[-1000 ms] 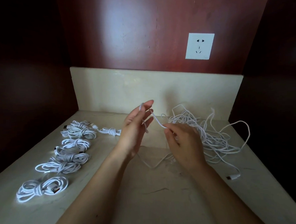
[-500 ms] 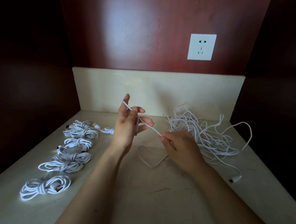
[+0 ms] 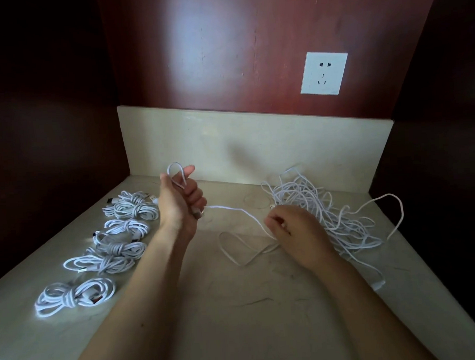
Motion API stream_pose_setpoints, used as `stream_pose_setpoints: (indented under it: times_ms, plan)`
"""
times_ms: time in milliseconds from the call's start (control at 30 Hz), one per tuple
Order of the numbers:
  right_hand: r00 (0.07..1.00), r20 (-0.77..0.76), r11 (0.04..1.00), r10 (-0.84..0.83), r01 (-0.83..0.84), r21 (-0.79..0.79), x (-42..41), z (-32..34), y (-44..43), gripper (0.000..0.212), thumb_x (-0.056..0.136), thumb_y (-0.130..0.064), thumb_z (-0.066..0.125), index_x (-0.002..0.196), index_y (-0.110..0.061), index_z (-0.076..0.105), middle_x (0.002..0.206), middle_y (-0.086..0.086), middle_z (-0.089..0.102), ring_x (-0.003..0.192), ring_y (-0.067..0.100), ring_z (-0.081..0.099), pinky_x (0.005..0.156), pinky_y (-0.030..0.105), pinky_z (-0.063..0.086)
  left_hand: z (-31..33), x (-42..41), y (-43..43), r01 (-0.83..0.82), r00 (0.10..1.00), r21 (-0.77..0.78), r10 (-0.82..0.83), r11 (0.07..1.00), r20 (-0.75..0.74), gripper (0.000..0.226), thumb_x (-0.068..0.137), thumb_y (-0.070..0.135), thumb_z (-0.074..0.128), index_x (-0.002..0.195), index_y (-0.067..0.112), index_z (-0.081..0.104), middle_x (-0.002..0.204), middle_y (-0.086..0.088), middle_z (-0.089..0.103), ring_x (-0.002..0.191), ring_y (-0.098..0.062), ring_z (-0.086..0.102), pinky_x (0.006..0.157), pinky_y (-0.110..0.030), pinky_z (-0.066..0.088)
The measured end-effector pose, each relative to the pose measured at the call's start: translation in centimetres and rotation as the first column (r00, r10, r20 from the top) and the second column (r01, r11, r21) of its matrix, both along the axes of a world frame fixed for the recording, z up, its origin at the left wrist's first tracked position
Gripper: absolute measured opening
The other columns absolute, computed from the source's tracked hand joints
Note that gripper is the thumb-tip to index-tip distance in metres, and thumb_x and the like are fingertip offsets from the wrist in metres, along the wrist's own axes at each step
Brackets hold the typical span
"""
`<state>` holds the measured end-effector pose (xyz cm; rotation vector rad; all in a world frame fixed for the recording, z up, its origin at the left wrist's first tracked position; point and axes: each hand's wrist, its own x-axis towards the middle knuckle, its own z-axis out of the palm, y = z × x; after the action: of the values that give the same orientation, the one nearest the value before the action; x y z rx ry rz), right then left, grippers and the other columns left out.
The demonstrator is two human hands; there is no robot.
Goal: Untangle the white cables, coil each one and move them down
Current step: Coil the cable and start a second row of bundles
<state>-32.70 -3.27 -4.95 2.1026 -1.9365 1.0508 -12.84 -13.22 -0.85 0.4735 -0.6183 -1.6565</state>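
The left hand [image 3: 181, 202], upright well left of the tangled pile [image 3: 328, 210], is fisted round one white cable [image 3: 226, 207] (a loop pokes above the knuckles), while the right hand [image 3: 294, 229], just beside the pile, pinches that same cable. The pile sprawls on the pale counter [image 3: 264, 302], and a row of coiled bundles [image 3: 108, 263] lies farthest left of it.

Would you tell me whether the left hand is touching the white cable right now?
Touching. The head view shows the left hand curled round the white cable, with a loop of it sticking out above the fingers.
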Motion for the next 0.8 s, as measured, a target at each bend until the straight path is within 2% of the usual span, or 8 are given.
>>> stream_pose_setpoints:
  times_ms: [167,233,300,433,533,633,733,800]
  plan:
    - [0.986,0.112,0.981,0.121,-0.136,0.138,1.6,-0.7,0.3,0.047,0.092,-0.042,0.054,0.137,-0.026,0.05,0.121,-0.007,0.059,0.109,0.01,0.054,0.093,0.03,0.043,-0.1,-1.4,1.2,0.152,0.988,0.055,-0.153,0.987,0.017,0.052,0.102,0.054,0.02,0.076,0.017,0.047,0.046,0.007,0.025,0.035,-0.006,0.019,0.037,-0.015,0.012]
    - [0.982,0.095,0.968,0.164,-0.178,0.175,2.4,-1.1,0.2,0.033,0.095,-0.043,0.051,0.126,-0.032,0.051,0.116,-0.013,0.057,0.108,0.004,0.052,0.09,0.03,0.042,0.0,-1.7,1.6,0.183,0.98,0.04,-0.185,0.982,0.066,0.053,0.1,0.06,0.022,0.076,0.018,0.046,0.048,0.007,0.024,0.036,-0.005,0.018,0.038,-0.017,0.011]
    - [0.978,0.101,0.973,0.183,-0.195,0.125,2.8,-1.1,0.1,0.015,0.094,-0.045,0.045,0.096,-0.033,0.052,0.088,-0.016,0.053,0.084,0.002,0.048,0.073,0.03,0.04,0.2,-1.8,1.6,0.149,0.983,0.027,-0.151,0.988,0.101,0.049,0.099,0.061,0.024,0.076,0.021,0.043,0.05,0.008,0.024,0.037,-0.005,0.017,0.038,-0.017,0.009]
    - [0.908,0.354,0.972,0.223,-0.235,-0.008,3.2,-0.7,0.0,0.033,0.086,-0.05,0.046,0.077,-0.019,0.052,0.065,0.002,0.052,0.062,0.019,0.05,0.063,0.041,0.044,0.3,-1.1,1.2,-0.141,0.96,0.0,0.137,0.99,0.243,0.041,0.102,0.055,0.021,0.075,0.026,0.031,0.054,0.008,0.025,0.038,-0.005,0.016,0.036,-0.014,0.01]
    - [0.804,0.534,0.96,0.262,-0.271,-0.062,3.5,-0.3,0.0,0.033,0.083,-0.048,0.052,0.079,-0.016,0.056,0.06,0.005,0.05,0.056,0.029,0.05,0.061,0.047,0.046,0.1,-1.2,1.1,-0.199,0.889,-0.001,0.181,0.98,0.42,0.039,0.104,0.05,0.022,0.079,0.023,0.034,0.064,0.003,0.038,0.042,-0.008,0.028,0.038,-0.015,0.018]
    - [0.734,0.609,0.949,0.3,-0.292,-0.116,3.8,0.3,0.3,0.026,0.084,-0.044,0.052,0.079,-0.019,0.057,0.058,-0.01,0.044,0.053,0.009,0.043,0.055,0.038,0.041,-0.5,-2.3,1.5,-0.046,0.78,0.038,0.012,0.998,0.626,0.038,0.105,0.045,0.028,0.085,0.016,0.041,0.075,-0.003,0.05,0.05,-0.012,0.039,0.039,-0.016,0.029]
    - [0.759,0.578,0.954,0.299,-0.252,-0.163,3.4,1.0,0.7,0.017,0.092,-0.036,0.051,0.088,-0.024,0.061,0.06,-0.013,0.047,0.055,0.005,0.041,0.057,0.027,0.034,-0.8,-2.9,2.4,0.286,0.761,0.133,-0.31,0.949,0.571,0.04,0.104,0.044,0.03,0.082,0.013,0.042,0.072,-0.009,0.052,0.039,-0.014,0.041,0.036,-0.014,0.031]
    - [0.827,0.504,0.966,0.249,-0.176,-0.189,2.8,1.1,0.8,0.011,0.095,-0.033,0.053,0.091,-0.031,0.063,0.064,-0.014,0.055,0.056,0.006,0.047,0.058,0.029,0.039,-0.8,-2.9,3.0,0.496,0.647,0.132,-0.466,0.858,0.603,0.048,0.103,0.046,0.027,0.079,0.01,0.047,0.068,-0.011,0.052,0.034,-0.012,0.039,0.034,-0.014,0.03]
